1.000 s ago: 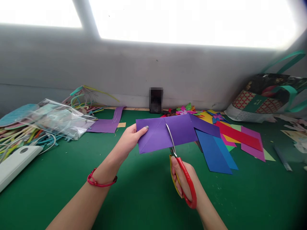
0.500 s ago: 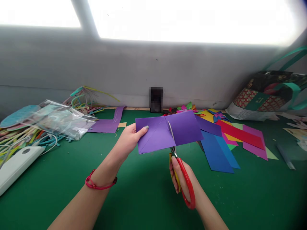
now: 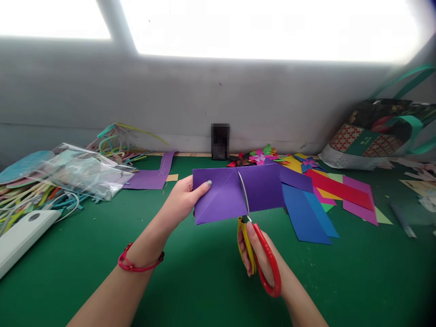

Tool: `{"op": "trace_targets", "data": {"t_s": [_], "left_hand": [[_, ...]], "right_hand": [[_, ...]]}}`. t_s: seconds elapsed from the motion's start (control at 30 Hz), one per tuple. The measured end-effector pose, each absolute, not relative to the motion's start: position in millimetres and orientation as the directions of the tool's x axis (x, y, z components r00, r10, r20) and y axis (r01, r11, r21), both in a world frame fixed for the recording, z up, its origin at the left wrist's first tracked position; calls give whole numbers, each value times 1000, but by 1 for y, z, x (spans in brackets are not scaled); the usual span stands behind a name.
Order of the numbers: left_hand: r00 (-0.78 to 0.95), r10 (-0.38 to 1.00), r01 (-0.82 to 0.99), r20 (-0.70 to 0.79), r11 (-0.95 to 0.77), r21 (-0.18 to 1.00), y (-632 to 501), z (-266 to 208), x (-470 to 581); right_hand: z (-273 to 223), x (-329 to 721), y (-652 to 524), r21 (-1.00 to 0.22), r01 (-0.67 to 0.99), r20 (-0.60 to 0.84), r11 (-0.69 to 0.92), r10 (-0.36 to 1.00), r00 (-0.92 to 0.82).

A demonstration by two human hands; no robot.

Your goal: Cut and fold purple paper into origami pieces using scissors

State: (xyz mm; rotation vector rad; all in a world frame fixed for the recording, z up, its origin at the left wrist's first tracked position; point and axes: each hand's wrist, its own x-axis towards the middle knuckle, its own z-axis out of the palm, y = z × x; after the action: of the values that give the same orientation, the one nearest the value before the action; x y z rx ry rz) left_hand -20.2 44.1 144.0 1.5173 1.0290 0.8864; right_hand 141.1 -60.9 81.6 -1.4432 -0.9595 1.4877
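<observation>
A creased sheet of purple paper [image 3: 221, 195] is held up above the table, its left edge pinched in my left hand [image 3: 187, 197]. My right hand [image 3: 260, 250] grips a pair of scissors [image 3: 272, 268] with one red and one yellow handle. The blades lie across the paper, one in front of it, close to a vertical line near its middle. To the right of that blade the paper looks darker and droops a little. The lower blade is mostly hidden behind the paper.
Coloured paper strips, among them blue [image 3: 303, 213] and red [image 3: 344, 188], lie to the right. Folded paper stars [image 3: 262, 155] and a phone [image 3: 220, 141] are at the back. A plastic bag [image 3: 91, 170], pipe cleaners and a white device [image 3: 27, 236] occupy the left; a patterned bag [image 3: 364, 138] stands back right.
The right part of the purple paper has sunk lower and bent away from the left part. The yellow scissor handle has swung out from the red one. My left hand keeps its pinch.
</observation>
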Motion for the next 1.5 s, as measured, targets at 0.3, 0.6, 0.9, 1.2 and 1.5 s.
{"op": "trace_targets", "data": {"t_s": [0.3, 0.6, 0.9, 1.2, 1.5], "left_hand": [[406, 907, 158, -107, 46, 986, 40, 142, -18], [425, 897, 138, -121, 68, 988, 40, 143, -19], [411, 903, 149, -124, 67, 987, 40, 142, -18], [424, 898, 154, -123, 62, 986, 40, 143, -19], [429, 895, 142, -120, 65, 988, 41, 142, -19]], "right_hand": [[77, 140, -62, -956, 14, -293, -294, 954, 61], [79, 135, -65, -971, 71, -219, -228, 968, 118], [71, 138, -65, -966, 68, -238, -248, 963, 126], [70, 139, -66, -968, 54, -238, -247, 962, 136], [78, 136, -65, -958, 31, -278, -287, 948, 156]]}}
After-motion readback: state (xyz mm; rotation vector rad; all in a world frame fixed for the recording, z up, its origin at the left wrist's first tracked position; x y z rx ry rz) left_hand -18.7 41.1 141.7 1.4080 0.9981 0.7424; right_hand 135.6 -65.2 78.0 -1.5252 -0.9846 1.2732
